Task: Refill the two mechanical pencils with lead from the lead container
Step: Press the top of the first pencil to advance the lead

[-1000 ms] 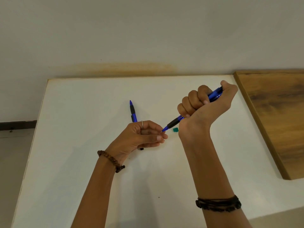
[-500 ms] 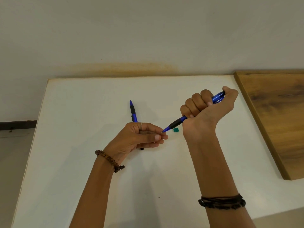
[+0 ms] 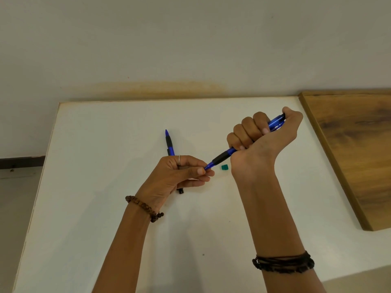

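Pencil (image 3: 249, 138) in blue with a black grip, gripped in the right hand (image 3: 260, 144), tip slanting down to the left hand (image 3: 179, 176).
Right fingers (image 3: 251, 127) curled round the barrel, thumb over its top end; left fingers (image 3: 201, 171) pinched together at the tip. A second blue pencil (image 3: 170, 143) lay on the white worktop (image 3: 95, 187), partly hidden behind the left hand, and a small green piece (image 3: 225, 167) sat just beside the right wrist. Bare worktop stretched toward the left and near edges; a wooden board (image 3: 355, 153) lay along the right side.

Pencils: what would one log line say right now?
right hand grips pencil | left hand pinches at tip | second pencil on table
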